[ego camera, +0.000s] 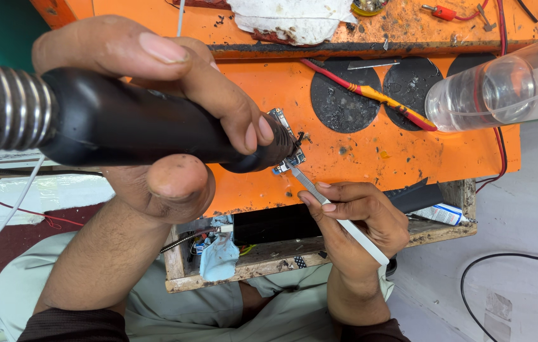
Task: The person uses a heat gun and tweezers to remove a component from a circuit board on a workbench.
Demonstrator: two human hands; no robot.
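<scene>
Head view: left hand (155,120) wrapped around black hot-air wand (155,130), nozzle over small circuit board (286,142) on orange table (370,158). Right hand (360,218) pinches tweezers (319,193), tips at board edge. Judgement: keep nozzle steady, tweezer pressure light, fingers away from heat.

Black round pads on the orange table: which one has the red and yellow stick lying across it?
The leftmost black round pad. The red and yellow probe lies slanting across it; the other two lie farther right.
</scene>
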